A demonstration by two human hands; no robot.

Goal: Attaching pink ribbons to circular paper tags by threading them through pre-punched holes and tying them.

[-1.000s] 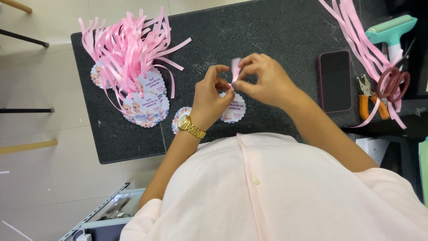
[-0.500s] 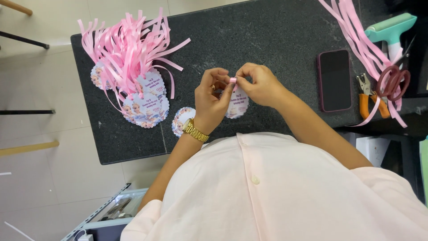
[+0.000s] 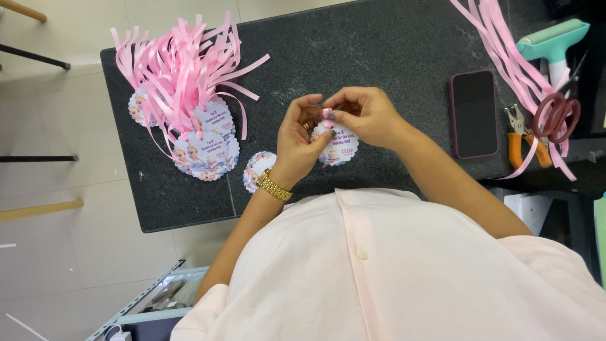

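My left hand (image 3: pixel 298 140) and my right hand (image 3: pixel 366 115) meet over the middle of a dark stone table (image 3: pixel 379 44). Together they hold a round scalloped paper tag (image 3: pixel 341 148) with a printed picture. At the tag's top edge, the fingertips of both hands pinch a short piece of pink ribbon (image 3: pixel 327 114). A gold watch (image 3: pixel 274 186) sits on my left wrist. Another round tag (image 3: pixel 259 168) lies flat just left of that wrist.
A heap of finished tags with pink ribbon tails (image 3: pixel 186 95) lies at the table's left end. A dark phone (image 3: pixel 473 113) lies to the right, then orange-handled pliers (image 3: pixel 519 136), loose pink ribbons (image 3: pixel 511 63), scissors (image 3: pixel 555 117) and a teal roller (image 3: pixel 555 44).
The ribbon stood up between my fingers a second ago; it is now folded down small at the tag's top. Both hands have drawn closer together over the tag.
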